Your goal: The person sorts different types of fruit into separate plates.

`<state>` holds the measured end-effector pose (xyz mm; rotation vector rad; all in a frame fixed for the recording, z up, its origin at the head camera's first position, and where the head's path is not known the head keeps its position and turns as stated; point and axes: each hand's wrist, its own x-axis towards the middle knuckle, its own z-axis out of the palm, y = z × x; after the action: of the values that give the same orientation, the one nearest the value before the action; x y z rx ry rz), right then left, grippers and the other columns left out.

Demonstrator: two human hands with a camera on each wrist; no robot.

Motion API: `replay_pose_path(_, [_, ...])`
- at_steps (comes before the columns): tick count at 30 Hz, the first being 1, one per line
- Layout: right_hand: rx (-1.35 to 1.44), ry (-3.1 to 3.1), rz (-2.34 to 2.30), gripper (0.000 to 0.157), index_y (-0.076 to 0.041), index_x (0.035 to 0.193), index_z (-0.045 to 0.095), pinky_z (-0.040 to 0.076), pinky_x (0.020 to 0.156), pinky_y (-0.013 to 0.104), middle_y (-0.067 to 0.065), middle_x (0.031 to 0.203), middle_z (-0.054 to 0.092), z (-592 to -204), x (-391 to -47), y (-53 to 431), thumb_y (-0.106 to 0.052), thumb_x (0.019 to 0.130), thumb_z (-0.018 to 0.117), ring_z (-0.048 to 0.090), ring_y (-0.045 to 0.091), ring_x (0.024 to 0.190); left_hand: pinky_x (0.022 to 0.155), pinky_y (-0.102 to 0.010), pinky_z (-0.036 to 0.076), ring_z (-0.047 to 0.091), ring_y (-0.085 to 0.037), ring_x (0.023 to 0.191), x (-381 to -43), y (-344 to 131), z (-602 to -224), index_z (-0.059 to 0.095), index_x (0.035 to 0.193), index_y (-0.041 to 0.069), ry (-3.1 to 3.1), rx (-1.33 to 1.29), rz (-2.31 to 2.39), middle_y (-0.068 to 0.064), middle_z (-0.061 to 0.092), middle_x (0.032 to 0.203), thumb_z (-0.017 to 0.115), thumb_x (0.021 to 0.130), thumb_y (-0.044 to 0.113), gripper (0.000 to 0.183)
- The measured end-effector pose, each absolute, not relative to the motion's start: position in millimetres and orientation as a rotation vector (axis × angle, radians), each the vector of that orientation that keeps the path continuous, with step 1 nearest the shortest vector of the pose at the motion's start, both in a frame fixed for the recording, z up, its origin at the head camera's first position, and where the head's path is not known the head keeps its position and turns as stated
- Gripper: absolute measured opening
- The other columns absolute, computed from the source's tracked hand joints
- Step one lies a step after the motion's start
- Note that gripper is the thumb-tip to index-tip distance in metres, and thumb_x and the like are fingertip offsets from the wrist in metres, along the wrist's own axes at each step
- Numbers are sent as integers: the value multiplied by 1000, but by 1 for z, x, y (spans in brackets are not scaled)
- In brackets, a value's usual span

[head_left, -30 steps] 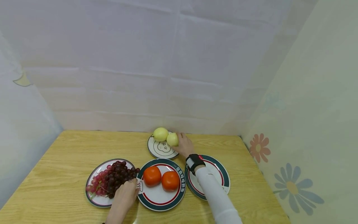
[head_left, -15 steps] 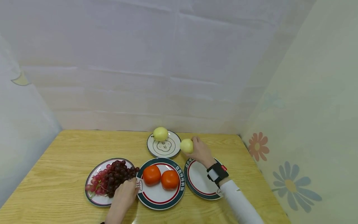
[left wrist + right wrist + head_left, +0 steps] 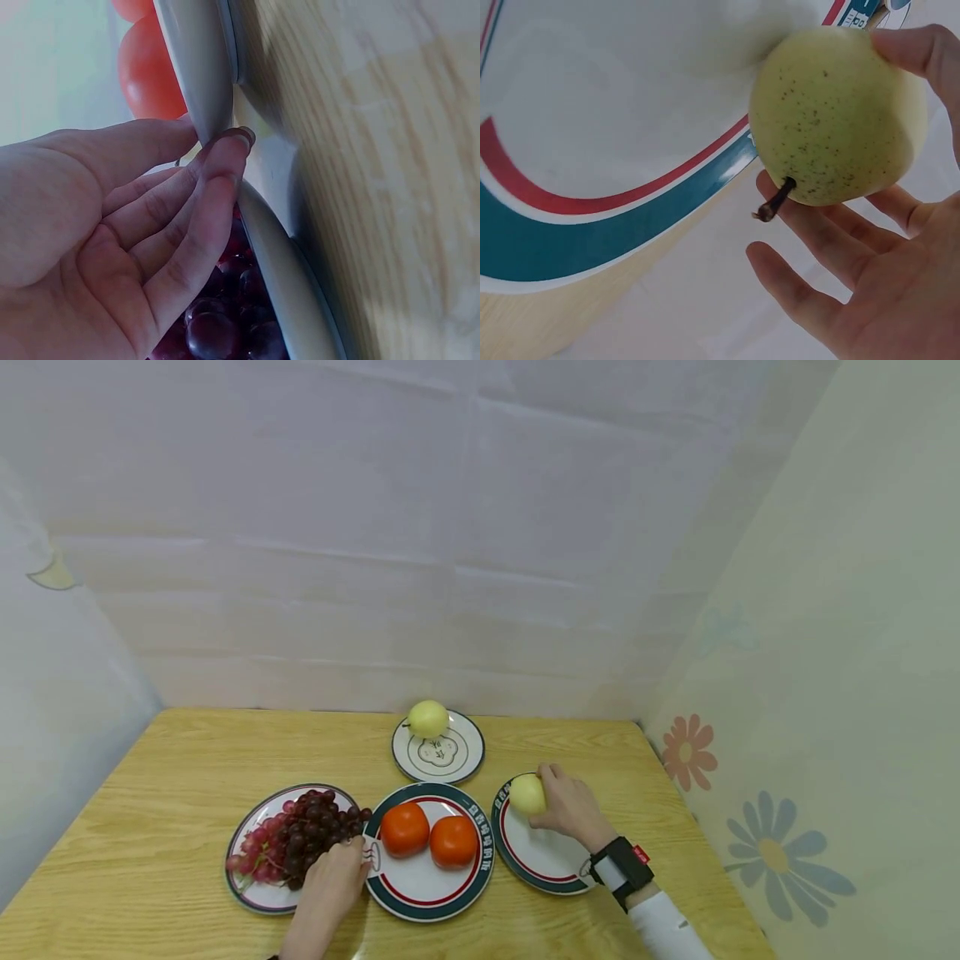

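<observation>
My right hand (image 3: 572, 810) grips a yellow-green pear (image 3: 527, 795) over the far part of a white plate (image 3: 542, 858) with a green and red rim. In the right wrist view the pear's dark stem (image 3: 774, 201) points down past the fingers, with the thumb on its other side. My left hand (image 3: 333, 878) pinches the left rim of the middle plate (image 3: 427, 912), thumb above and fingertips (image 3: 234, 146) under the edge. Two orange-red fruits (image 3: 453, 842) lie on that plate. Red and dark grapes (image 3: 317, 828) lie just left of this hand.
The grapes are on a dark-rimmed white plate (image 3: 272, 905) at the left. Behind the middle plate, a small white plate (image 3: 467, 758) bears another pear (image 3: 428, 719). The wooden table (image 3: 247, 743) ends at a pale cloth wall (image 3: 375, 568) behind, with more sheeting at both sides.
My right hand has lifted the pear off the small back plate and carried it right and nearer, over the right-hand plate. The left hand keeps its hold on the middle plate.
</observation>
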<state>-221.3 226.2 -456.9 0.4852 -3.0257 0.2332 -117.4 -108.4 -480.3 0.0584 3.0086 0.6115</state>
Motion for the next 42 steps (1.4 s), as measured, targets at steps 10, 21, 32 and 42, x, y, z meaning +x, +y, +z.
replay_pose_path(10, [483,-3116,248,69,-9,107,47,42,53,27,7,94,55,-453,-220,230,-30,55,86,49,15,62,51,-39,50,60,-24,60,-116,-108,-482,63,92,-2,3050,70,613,-16,65,74,71,79,11,21])
replay_pose_path(21, [485,-3152,244,81,-10,119,45,48,57,34,10,105,55,-447,-220,223,-38,55,87,56,20,76,49,-36,48,60,-22,59,-116,-108,-482,63,89,-2,3070,67,627,-15,65,72,72,79,11,19])
replay_pose_path(32, [497,-3160,267,83,-14,127,47,50,67,42,11,120,55,-442,-222,215,-46,60,83,57,28,96,48,-39,48,60,-26,59,-115,-109,-481,62,86,-1,3096,83,599,-15,65,71,73,77,10,18])
replay_pose_path(42, [596,-3034,389,73,-16,137,40,48,92,48,11,135,47,-432,-265,159,-42,77,72,50,29,117,51,-42,49,62,-29,62,-115,-108,-480,62,90,-2,3087,96,603,-17,66,75,73,77,10,21])
